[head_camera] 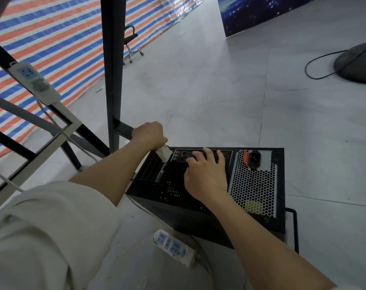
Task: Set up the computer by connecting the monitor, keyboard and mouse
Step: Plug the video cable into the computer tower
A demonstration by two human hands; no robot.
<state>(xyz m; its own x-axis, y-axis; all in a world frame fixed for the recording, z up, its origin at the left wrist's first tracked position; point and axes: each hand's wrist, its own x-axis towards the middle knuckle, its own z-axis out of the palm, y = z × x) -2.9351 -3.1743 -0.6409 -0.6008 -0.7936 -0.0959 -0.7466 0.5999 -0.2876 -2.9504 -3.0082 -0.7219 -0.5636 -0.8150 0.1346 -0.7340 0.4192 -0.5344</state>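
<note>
PC case (pixel 255 185) sat on the floor (pixel 199 91) by the desk leg (pixel 113 80), back panel facing up. Left hand (pixel 149 135) was curled around a white plug (pixel 163 154), holding it at the panel's far left corner next to the audio jacks (pixel 175 155). Right hand (pixel 206 174) rested on the ports, fingers spread, gripping nothing. A power strip (pixel 174 246) lay at the case's near edge.

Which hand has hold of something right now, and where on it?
The left hand grips a white connector by its back end. The right hand holds nothing; its fingers rest on the computer case ports.
</note>
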